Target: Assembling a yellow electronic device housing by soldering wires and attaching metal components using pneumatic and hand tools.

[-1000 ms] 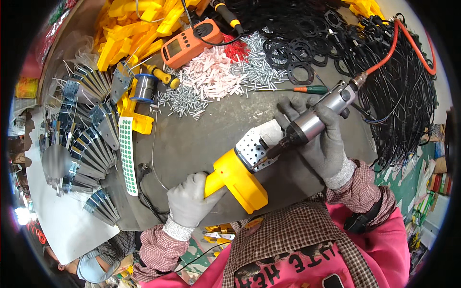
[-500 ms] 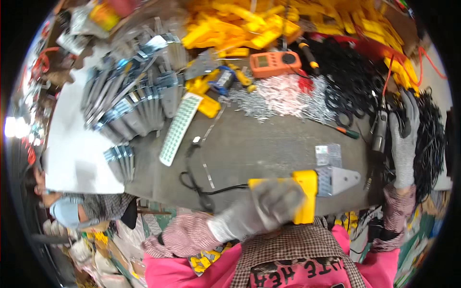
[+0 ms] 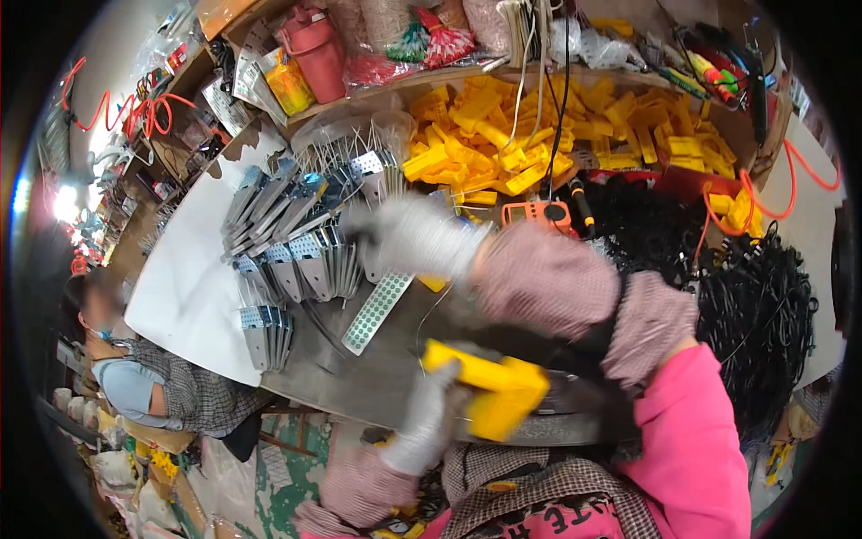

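My left hand [image 3: 429, 404], in a grey-and-white work glove, is closed around a yellow plastic housing [image 3: 503, 386] at the table's near edge. The housing is angled, and what lies just right of it is dark and blurred. Reaching across the table, my right hand [image 3: 409, 235] is at the stacks of grey metal plates with blue-and-white faces [image 3: 301, 265]. Motion smears its gloved fingers, so I cannot see whether they hold a plate. Below it lies a white card with green dots [image 3: 377, 314].
Yellow plastic parts [image 3: 512, 126] are heaped at the back. An orange meter [image 3: 537, 214] is partly behind my right sleeve. Black cords [image 3: 754, 305] hang at the right edge. Another person [image 3: 144, 386] sits at the left, beside a white board [image 3: 193, 296].
My right hand has swung from the black cords at the far right to the plate stacks at left. My left hand has moved left with the yellow housing, now tilted. The view has shifted.
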Available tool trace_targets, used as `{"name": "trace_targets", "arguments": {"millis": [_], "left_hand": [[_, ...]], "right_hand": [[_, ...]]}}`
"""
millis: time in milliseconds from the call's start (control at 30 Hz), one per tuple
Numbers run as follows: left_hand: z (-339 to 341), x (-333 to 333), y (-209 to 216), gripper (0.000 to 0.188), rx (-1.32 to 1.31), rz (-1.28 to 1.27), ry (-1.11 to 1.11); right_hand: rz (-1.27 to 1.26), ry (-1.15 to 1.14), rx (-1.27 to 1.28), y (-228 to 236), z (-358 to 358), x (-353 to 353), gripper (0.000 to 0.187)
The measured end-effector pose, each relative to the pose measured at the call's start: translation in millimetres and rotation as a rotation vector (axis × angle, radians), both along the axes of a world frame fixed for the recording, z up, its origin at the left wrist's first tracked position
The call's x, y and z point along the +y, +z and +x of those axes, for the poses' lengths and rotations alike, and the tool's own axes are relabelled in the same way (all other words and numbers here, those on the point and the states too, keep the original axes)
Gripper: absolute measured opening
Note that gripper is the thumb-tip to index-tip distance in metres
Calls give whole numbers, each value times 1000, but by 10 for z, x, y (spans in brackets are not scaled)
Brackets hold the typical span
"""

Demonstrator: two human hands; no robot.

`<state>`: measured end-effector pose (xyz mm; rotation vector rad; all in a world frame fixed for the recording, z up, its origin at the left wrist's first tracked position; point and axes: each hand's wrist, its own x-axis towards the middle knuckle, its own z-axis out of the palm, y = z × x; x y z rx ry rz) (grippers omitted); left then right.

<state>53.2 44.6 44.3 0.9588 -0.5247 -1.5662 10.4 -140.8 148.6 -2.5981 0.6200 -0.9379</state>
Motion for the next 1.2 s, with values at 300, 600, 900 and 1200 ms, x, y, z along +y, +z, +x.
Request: {"name": "trace_targets", "arguments": {"millis": [300, 600, 900, 1200], "left_hand": [[-95, -1324, -94, 39, -1418, -672, -402], [1459, -1493, -750, 64, -1943, -147, 105], [1314, -1801, -542, 67, -1624, -279, -9], [811, -1248, 144, 21, -786, -253, -45]], "right_hand": [[534, -481, -48, -23, -1605, -857, 20], [98, -576, 1081, -312, -1872, -1260, 32], [178, -608, 980, -517, -1745, -1262, 31], [7, -189, -158, -826, -826, 189, 31]]}}
